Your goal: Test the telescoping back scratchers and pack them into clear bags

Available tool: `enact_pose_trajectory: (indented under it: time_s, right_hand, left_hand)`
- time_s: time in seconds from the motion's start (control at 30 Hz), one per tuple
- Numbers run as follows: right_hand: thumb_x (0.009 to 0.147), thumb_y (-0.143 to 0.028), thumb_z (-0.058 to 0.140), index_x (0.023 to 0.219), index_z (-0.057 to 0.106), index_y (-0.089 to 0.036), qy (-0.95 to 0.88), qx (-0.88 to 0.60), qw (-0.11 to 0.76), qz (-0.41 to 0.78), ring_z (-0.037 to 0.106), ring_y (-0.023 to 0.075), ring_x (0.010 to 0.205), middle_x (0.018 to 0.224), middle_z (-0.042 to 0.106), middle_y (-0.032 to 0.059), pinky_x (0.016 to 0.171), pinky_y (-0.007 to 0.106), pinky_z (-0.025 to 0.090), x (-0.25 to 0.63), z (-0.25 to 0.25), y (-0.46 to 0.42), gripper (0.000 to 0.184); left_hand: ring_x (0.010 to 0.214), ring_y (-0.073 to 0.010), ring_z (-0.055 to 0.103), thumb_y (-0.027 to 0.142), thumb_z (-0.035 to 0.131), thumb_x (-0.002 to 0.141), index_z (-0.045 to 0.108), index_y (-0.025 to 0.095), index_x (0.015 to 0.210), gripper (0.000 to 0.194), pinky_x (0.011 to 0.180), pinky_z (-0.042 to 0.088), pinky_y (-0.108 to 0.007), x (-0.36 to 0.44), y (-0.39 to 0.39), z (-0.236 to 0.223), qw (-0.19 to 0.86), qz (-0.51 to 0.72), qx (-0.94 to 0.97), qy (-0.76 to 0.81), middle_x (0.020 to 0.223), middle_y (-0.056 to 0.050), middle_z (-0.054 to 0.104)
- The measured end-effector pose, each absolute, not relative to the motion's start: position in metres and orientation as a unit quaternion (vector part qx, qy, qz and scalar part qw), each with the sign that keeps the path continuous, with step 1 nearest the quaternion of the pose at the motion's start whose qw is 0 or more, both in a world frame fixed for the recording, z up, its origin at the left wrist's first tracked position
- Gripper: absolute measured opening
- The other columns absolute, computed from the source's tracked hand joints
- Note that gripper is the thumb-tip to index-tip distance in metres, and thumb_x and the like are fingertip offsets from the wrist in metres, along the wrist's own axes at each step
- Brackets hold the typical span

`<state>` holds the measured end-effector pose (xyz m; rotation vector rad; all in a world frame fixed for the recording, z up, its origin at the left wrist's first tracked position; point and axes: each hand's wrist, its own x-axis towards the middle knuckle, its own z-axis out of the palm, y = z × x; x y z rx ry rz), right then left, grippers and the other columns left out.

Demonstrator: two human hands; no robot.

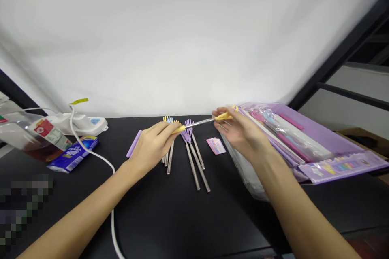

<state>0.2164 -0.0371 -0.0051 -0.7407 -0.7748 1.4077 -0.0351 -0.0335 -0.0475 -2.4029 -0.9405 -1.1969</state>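
My left hand (pixel 152 145) is closed on the yellow handle of a telescopic back scratcher (pixel 200 122), its metal rod stretched out to the right. At the other end, the fingers of my right hand (pixel 240 133) are bent round the yellow claw head, slightly blurred. Beyond my left hand lie back scratchers with yellow and blue heads (pixel 169 162), partly hidden by it. Purple-headed back scratchers (pixel 194 153) lie between my hands, rods towards me. A lavender tube (pixel 134 143) shows beside my left hand; I cannot tell if it touches. A small pink card (pixel 216 145) is near my right hand.
On the right stands an open purple package (pixel 319 137) with plastic-wrapped pieces, a clear bag (pixel 249 174) beside it. At left are a bottle (pixel 33 129), a white power strip (pixel 82 123), a blue packet (pixel 74 153) and a white cable (pixel 103 160) crossing the black table (pixel 170 226).
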Motion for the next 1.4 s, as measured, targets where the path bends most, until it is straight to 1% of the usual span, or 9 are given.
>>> enact_pose_trajectory:
  time_s: [0.13, 0.23, 0.43, 0.7, 0.97, 1.07, 1.17, 1.27, 1.4]
  right_hand:
    - [0.083, -0.039, 0.073, 0.078, 0.06, -0.019, -0.161, -0.198, 0.724, 0.641, 0.064, 0.0101, 0.065, 0.066, 0.062, -0.0034, 0.067, 0.025, 0.057, 0.192, 0.006, -0.041, 0.024]
    - [0.088, -0.047, 0.062, 0.066, 0.048, -0.021, -0.134, -0.162, 0.735, 0.644, 0.036, 0.0061, 0.039, 0.046, 0.032, -0.0104, 0.044, 0.021, 0.041, 0.186, 0.018, -0.048, 0.037]
    - [0.087, -0.042, 0.057, 0.056, 0.028, -0.023, -0.166, -0.156, 0.744, 0.628, 0.011, 0.0068, 0.036, 0.045, 0.011, -0.0108, 0.033, 0.024, 0.018, 0.182, 0.023, -0.049, 0.047]
    - [0.088, -0.024, 0.059, 0.055, 0.019, -0.021, -0.229, -0.14, 0.739, 0.618, 0.001, 0.0048, 0.035, 0.043, 0.004, -0.0115, 0.031, 0.022, 0.01, 0.18, 0.017, -0.04, 0.052]
    - [0.083, -0.021, 0.066, 0.053, 0.019, -0.02, -0.276, -0.125, 0.707, 0.639, 0.003, 0.004, 0.035, 0.041, 0.009, -0.0114, 0.031, 0.021, 0.016, 0.182, 0.017, -0.041, 0.056]
    - [0.083, -0.022, 0.063, 0.056, 0.028, -0.021, -0.216, -0.134, 0.715, 0.651, 0.01, 0.0044, 0.034, 0.042, 0.012, -0.0119, 0.033, 0.02, 0.021, 0.181, 0.016, -0.041, 0.044]
    - [0.087, -0.032, 0.06, 0.06, 0.036, -0.021, -0.159, -0.173, 0.709, 0.664, 0.022, 0.0047, 0.035, 0.045, 0.02, -0.0114, 0.039, 0.02, 0.03, 0.177, 0.014, -0.038, 0.038]
    - [0.089, -0.046, 0.061, 0.061, 0.036, -0.021, -0.142, -0.205, 0.702, 0.667, 0.028, 0.0056, 0.037, 0.047, 0.024, -0.0106, 0.043, 0.021, 0.035, 0.173, 0.012, -0.037, 0.045]
    - [0.089, -0.054, 0.059, 0.058, 0.029, -0.021, -0.145, -0.208, 0.704, 0.663, 0.029, 0.0068, 0.039, 0.049, 0.024, -0.0096, 0.045, 0.022, 0.039, 0.173, 0.011, -0.039, 0.054]
  left_hand:
    - [0.076, -0.0134, 0.066, 0.023, 0.054, 0.1, 0.063, 0.015, 0.121, 0.025, 0.068, 0.053, -0.024, -0.029, -0.039, -0.047, 0.183, -0.382, -0.854, -0.302, 0.09, -0.004, 0.071]
    - [0.062, -0.0114, 0.061, 0.027, 0.052, 0.101, 0.063, 0.014, 0.123, 0.028, 0.056, 0.047, -0.023, -0.029, -0.042, -0.045, 0.214, -0.36, -0.854, -0.308, 0.077, -0.001, 0.067]
    - [0.055, -0.0093, 0.052, 0.027, 0.049, 0.102, 0.066, 0.012, 0.117, 0.028, 0.051, 0.039, -0.022, -0.028, -0.044, -0.041, 0.167, -0.382, -0.86, -0.295, 0.075, -0.002, 0.066]
    - [0.06, -0.0099, 0.045, 0.033, 0.047, 0.102, 0.073, 0.015, 0.101, 0.032, 0.059, 0.036, -0.025, -0.018, -0.061, -0.026, -0.127, -0.391, -0.849, -0.333, 0.068, 0.0, 0.057]
    - [0.048, -0.0077, 0.025, 0.052, 0.05, 0.097, 0.074, 0.014, 0.099, 0.045, 0.044, 0.019, -0.023, -0.012, -0.064, -0.019, -0.455, -0.325, -0.748, -0.356, 0.055, 0.007, 0.03]
    - [0.05, -0.0081, 0.031, 0.05, 0.045, 0.1, 0.073, 0.016, 0.097, 0.045, 0.046, 0.024, -0.023, -0.012, -0.063, -0.021, -0.359, -0.342, -0.787, -0.367, 0.057, 0.005, 0.038]
    - [0.06, -0.0103, 0.049, 0.042, 0.043, 0.103, 0.073, 0.017, 0.102, 0.038, 0.055, 0.035, -0.023, -0.012, -0.06, -0.028, -0.117, -0.366, -0.837, -0.389, 0.071, 0.0, 0.059]
    - [0.063, -0.0118, 0.056, 0.038, 0.043, 0.104, 0.069, 0.02, 0.116, 0.034, 0.057, 0.039, -0.024, -0.012, -0.055, -0.038, 0.094, -0.34, -0.845, -0.401, 0.081, -0.003, 0.066]
    - [0.063, -0.0113, 0.057, 0.028, 0.044, 0.104, 0.064, 0.02, 0.126, 0.031, 0.056, 0.041, -0.023, -0.012, -0.05, -0.045, 0.222, -0.327, -0.844, -0.363, 0.08, -0.002, 0.065]
